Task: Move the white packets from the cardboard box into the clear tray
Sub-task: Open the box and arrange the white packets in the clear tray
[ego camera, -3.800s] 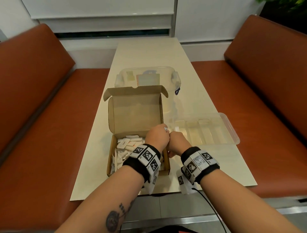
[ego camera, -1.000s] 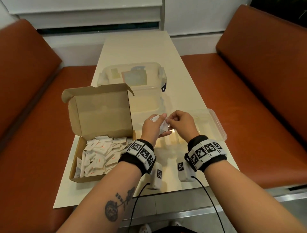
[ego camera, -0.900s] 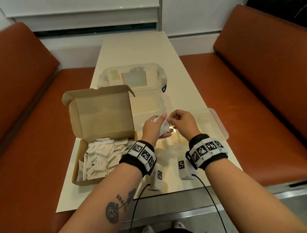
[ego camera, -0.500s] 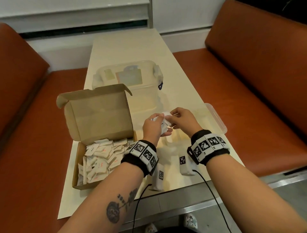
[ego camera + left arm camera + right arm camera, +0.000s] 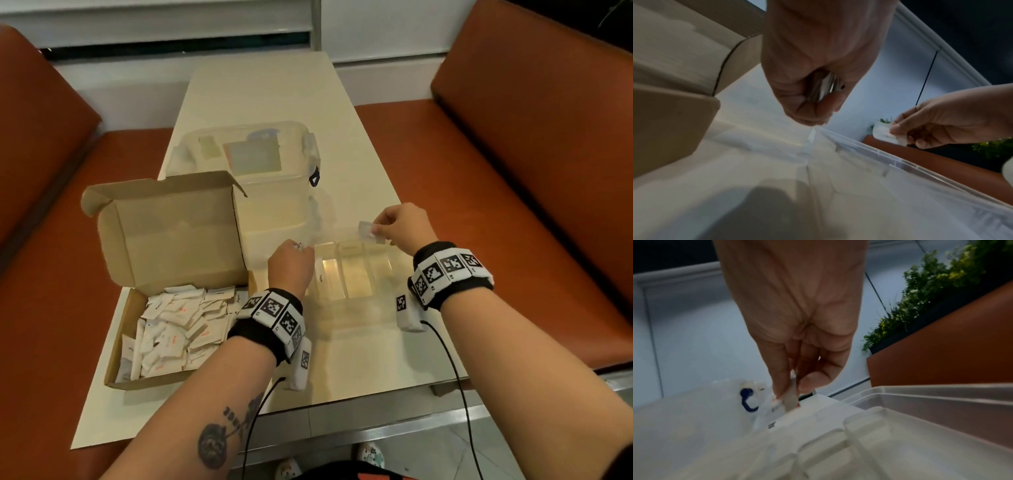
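Note:
An open cardboard box (image 5: 130,363) at the table's front left holds several white packets (image 5: 174,329). To its right lies the clear divided tray (image 5: 356,274), also seen as a ribbed clear tray wall (image 5: 890,164) and a clear tray rim (image 5: 941,395). My right hand (image 5: 404,226) pinches one white packet (image 5: 365,229) between thumb and fingers above the tray's far edge; the same packet (image 5: 885,133) shows in the left wrist view and edge-on as a packet (image 5: 790,395) in the right wrist view. My left hand (image 5: 291,263) is curled round a small bunch of packets (image 5: 823,86) over the tray's left end.
A clear lidded storage bin (image 5: 246,161) with a dark blue latch (image 5: 314,178) stands behind the box and tray. The box's lid (image 5: 168,233) stands upright. Orange bench seats (image 5: 513,171) flank the table. Cables hang from both wristbands over the front edge.
My hands were together over the tray half a second ago; now the right hand has drawn away to the right with one packet, and the left stays curled on the others.

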Demonstrator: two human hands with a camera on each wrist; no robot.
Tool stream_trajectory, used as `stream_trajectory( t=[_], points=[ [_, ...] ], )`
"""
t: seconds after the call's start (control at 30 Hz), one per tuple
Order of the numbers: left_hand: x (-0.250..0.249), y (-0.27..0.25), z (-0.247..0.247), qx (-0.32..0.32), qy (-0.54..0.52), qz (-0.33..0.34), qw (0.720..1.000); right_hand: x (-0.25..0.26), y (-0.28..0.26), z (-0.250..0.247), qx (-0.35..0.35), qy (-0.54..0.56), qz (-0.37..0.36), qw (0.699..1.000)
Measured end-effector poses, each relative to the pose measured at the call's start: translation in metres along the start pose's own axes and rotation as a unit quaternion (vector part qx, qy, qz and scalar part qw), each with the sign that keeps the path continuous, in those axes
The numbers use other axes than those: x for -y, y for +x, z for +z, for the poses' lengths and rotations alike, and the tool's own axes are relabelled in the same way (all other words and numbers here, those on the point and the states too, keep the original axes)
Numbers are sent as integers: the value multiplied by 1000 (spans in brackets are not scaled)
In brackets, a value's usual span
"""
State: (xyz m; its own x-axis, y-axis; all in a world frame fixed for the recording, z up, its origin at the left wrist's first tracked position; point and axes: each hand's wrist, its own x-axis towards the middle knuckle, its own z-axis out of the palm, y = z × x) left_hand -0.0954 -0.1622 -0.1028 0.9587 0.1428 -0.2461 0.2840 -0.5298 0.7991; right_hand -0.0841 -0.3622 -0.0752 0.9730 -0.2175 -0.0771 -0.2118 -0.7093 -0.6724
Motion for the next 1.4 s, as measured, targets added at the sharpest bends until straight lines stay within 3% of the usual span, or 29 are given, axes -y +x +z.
stream_trajectory(
  t=[0.17, 0.37, 0.83, 1.4],
  points=[
    [7, 4, 1, 1, 93, -17, 996, -6, 11, 6, 51, -134, 19, 989],
    [6, 6, 6, 21, 153, 12, 988, 2, 17, 8, 78, -171, 36, 982],
    [11, 3, -15, 27, 186, 36, 981, 20, 17, 22, 134, -245, 41, 959],
    [7, -2, -16, 54, 165, 5, 985, 20, 18, 28, 191, -328, 16, 925]
  ],
)
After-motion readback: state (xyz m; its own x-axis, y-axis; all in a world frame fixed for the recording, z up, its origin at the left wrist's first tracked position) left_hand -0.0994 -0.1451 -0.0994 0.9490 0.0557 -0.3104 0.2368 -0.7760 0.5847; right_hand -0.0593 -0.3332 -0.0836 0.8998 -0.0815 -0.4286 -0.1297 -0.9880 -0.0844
